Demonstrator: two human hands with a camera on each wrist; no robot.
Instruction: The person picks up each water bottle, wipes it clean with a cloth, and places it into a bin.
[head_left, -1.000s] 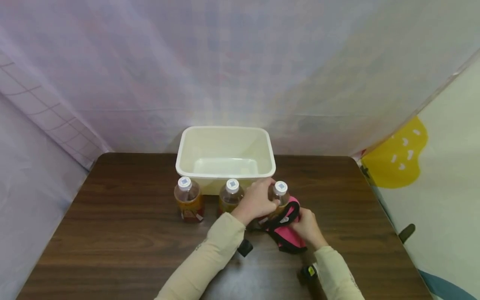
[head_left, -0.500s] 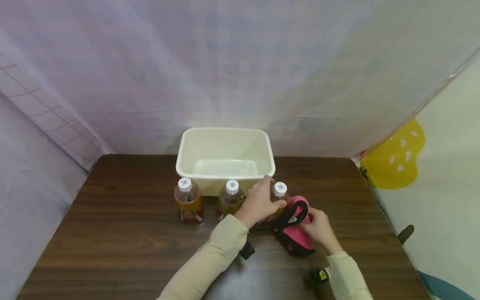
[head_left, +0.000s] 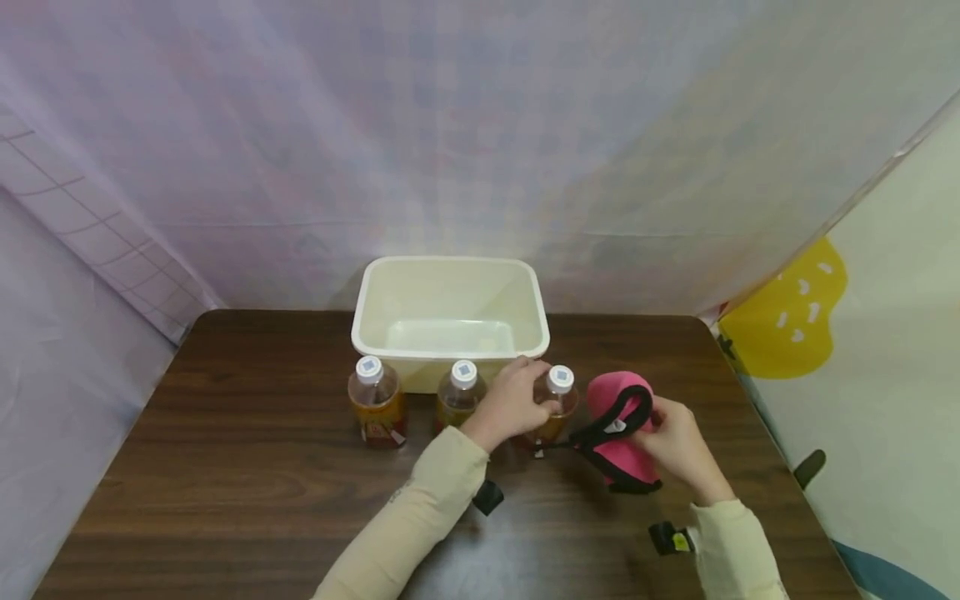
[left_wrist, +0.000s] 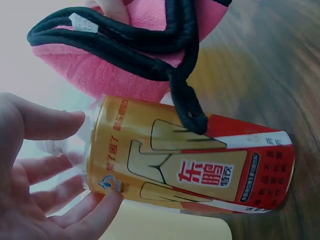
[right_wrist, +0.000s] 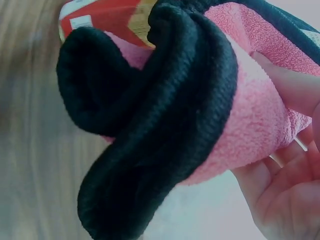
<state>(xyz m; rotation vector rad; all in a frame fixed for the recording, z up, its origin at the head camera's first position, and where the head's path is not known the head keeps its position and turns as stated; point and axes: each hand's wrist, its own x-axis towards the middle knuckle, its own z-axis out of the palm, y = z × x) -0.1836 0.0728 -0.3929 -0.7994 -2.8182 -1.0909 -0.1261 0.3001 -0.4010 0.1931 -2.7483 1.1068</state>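
Bottles stand in a row on the bench (head_left: 225,467) before the tub (head_left: 450,350) — the left bottle (head_left: 377,400), the middle bottle (head_left: 460,392), then the right bottle (head_left: 557,402), which my left hand (head_left: 512,402) holds near the neck, fingers (left_wrist: 50,125) wrapped loosely round it. It looks full, smooth and fairly heavy, so I'd grip the labelled waist. Just right, my right hand (head_left: 678,442) clutches the pink pouch (head_left: 621,433) — soft, light, best held by its black rim.
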